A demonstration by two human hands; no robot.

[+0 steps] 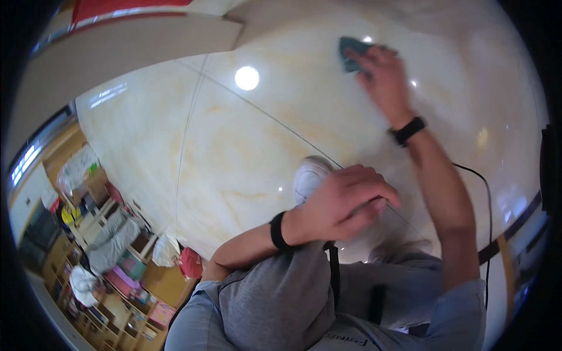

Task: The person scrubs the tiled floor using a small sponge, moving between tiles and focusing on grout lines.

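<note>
My right hand (384,77), wearing a black wristband, is stretched far forward over the glossy marble-look tile floor (246,145). It holds a dark green cloth (349,55) against the floor; the hand is slightly blurred. My left hand (347,199) hangs over my raised knee with its fingers loosely curled together. Nothing shows in it, and its palm is partly hidden. A black band circles that wrist too. Beneath the left hand, a white shoe (309,177) is planted on the floor, close to a tile joint.
A pale panel (131,55) with a dark edge runs along the upper left. Wooden shelving (118,311) with assorted items, a red bag (191,262) and a white plastic bag (166,251) stand lower left. A black cable (488,197) trails beside my right arm.
</note>
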